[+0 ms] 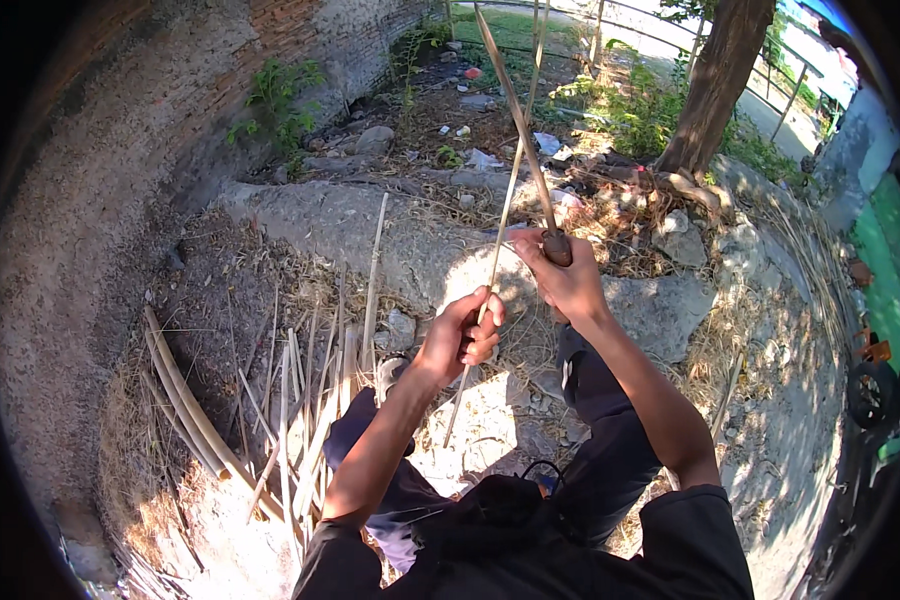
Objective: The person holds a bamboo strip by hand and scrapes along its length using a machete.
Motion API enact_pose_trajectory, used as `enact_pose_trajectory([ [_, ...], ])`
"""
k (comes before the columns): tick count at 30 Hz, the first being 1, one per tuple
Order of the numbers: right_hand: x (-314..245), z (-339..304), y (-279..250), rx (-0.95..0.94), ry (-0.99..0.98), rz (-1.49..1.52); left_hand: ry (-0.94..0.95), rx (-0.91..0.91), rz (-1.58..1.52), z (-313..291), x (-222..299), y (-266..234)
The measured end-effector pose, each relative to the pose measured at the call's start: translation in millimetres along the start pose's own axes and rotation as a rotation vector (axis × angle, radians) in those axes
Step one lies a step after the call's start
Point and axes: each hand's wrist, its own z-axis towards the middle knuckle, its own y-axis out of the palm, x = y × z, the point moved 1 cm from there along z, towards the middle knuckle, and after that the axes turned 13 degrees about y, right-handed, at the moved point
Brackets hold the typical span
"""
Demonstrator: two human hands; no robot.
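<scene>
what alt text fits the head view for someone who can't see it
A person's left hand grips a thin, pale wood-like strip, while the right hand holds a long, narrow brownish blade by its dark, rounded handle. Pale, slender sticks lie loosely at lower left, with a rough grey-brown wall at left and a brown tree trunk at upper right.

Two bare hands are present: one left hand (460, 335) and one right hand (565, 275). Also count one long, narrow blade with a rounded brown handle (539, 180), one long, thin, pale strip (507, 215), two thick, curved, tan stalks (192, 405) and one brown tree trunk (720, 80). Loose, pale, slender strips (285, 430) number several; overlap prevents an exact count.
</scene>
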Motion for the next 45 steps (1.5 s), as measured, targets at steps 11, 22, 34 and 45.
enact_pose_trajectory([
  [11, 11, -7, -25, -0.032, 0.076, 0.057, 0.079, -0.135, 0.316, 7, -29, 3],
  [22, 23, -1, -13, 0.051, -0.128, -0.210, 0.222, -0.018, 0.231, -9, -48, -8],
  [34, 36, -10, 5, -0.041, -0.561, -0.941, 0.224, 0.139, 0.280, -16, -38, -12],
  [45, 38, -5, 8, -0.063, -0.492, -1.036, 0.267, 0.173, 0.516, -21, -32, -3],
])
